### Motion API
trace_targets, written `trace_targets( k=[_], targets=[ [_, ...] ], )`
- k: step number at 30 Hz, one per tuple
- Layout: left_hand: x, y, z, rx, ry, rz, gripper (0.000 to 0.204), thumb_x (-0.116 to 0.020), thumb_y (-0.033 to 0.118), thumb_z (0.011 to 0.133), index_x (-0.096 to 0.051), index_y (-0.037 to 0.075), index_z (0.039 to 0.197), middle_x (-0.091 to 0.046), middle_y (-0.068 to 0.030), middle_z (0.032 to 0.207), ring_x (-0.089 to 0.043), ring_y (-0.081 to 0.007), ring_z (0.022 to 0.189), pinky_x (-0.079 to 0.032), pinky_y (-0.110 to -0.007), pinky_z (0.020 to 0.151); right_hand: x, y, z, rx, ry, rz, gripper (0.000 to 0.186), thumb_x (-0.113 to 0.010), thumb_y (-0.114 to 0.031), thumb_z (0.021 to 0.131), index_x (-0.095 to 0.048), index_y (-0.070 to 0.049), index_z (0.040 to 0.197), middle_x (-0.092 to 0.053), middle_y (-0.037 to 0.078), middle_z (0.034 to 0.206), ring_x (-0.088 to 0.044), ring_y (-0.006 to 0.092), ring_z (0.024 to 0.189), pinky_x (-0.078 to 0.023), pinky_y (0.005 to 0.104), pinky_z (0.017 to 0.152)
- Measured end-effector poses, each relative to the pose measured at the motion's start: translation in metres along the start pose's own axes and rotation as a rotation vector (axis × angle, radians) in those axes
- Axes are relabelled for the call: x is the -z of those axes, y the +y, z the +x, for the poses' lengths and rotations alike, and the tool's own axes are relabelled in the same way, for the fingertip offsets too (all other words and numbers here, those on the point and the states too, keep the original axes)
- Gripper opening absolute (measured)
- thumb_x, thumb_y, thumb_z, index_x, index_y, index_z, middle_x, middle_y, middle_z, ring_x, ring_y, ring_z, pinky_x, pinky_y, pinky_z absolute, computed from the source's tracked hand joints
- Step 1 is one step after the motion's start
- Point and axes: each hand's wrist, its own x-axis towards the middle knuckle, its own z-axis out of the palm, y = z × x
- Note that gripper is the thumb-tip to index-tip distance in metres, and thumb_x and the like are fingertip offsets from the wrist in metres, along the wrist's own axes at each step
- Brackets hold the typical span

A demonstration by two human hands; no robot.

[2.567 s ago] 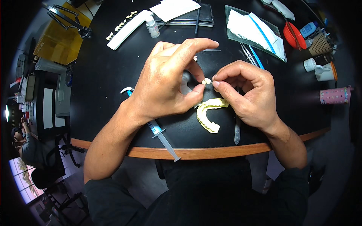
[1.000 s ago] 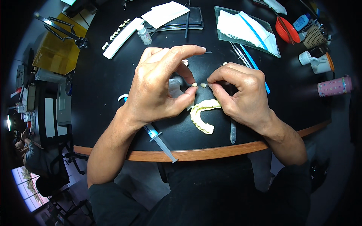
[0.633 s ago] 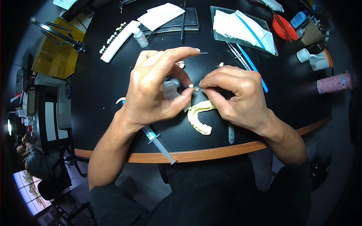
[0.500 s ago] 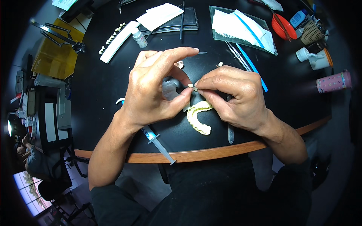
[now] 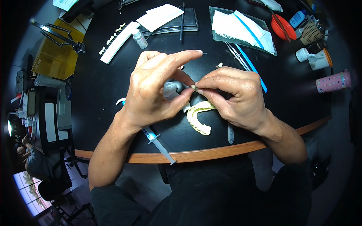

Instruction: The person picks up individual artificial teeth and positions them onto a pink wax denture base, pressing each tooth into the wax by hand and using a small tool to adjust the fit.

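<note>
Head view, left fingers [image 5: 184, 77], right fingers [image 5: 215, 81] pinching tooth-like pieces [image 5: 193, 87], left forearm [image 5: 111, 147] partly covering syringe [image 5: 162, 147]

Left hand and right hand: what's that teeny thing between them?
In the head view, a small ivory artificial tooth sits between the left hand and the right hand, right at their fingertips and partly hidden.

A tiny cream tooth-like piece [image 5: 193, 86], its exact tilt hard to tell, sits pinched between the meeting fingers [image 5: 211, 80]
</note>
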Motion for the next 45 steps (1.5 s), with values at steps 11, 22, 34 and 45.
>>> trace_targets(
  k=[11, 22, 34, 45],
  targets=[
    [-0.006, -0.001, -0.001, 0.001, -0.003, -0.01, 0.077, -0.085, -0.003, 0.07, -0.061, -0.002, 0.144, -0.08, -0.0045, 0.088, -0.065, -0.0127, 0.087, -0.045, -0.03, 0.09, -0.002, 0.002, -0.001, 0.042, 0.025, 0.004, 0.016, -0.081, 0.006, 0.078, -0.08, -0.001, 0.093, -0.076, 0.01, 0.086, -0.075, 0.022, 0.077, -0.06, 0.0315, 0.064],
    [-0.019, -0.004, -0.008, 0.162, 0.094, -0.221, 0.092, -0.084, -0.001, 0.072, -0.049, 0.004, 0.157, -0.08, -0.0039, 0.083, -0.069, -0.0154, 0.083, -0.043, -0.03, 0.092, 0.002, 0.001, 0.0, 0.04, 0.004, -0.014, 0.018, -0.082, 0.007, 0.08, -0.08, 0.002, 0.097, -0.076, 0.012, 0.086, -0.074, 0.017, 0.073, -0.057, 0.0258, 0.06],
    [-0.01, -0.001, -0.004, 0.128, 0.046, -0.22, 0.092, -0.085, -0.008, 0.073, -0.045, -0.006, 0.156, -0.074, -0.0077, 0.096, -0.079, -0.0184, 0.09, -0.06, -0.033, 0.096, 0.003, -0.003, 0.002, 0.003, 0.026, -0.011, 0.018, -0.082, 0.004, 0.08, -0.079, -0.002, 0.097, -0.077, 0.012, 0.086, -0.076, 0.0235, 0.076, -0.06, 0.0319, 0.064],
    [-0.008, -0.001, -0.004, 0.112, 0.041, -0.213, 0.09, -0.085, -0.008, 0.074, -0.045, -0.008, 0.155, -0.074, -0.0083, 0.097, -0.079, -0.0177, 0.089, -0.06, -0.029, 0.09, 0.003, -0.002, 0.001, -0.03, 0.034, 0.031, 0.018, -0.082, 0.003, 0.081, -0.079, -0.002, 0.098, -0.078, 0.012, 0.088, -0.077, 0.0228, 0.077, -0.061, 0.0307, 0.066]
  ],
)
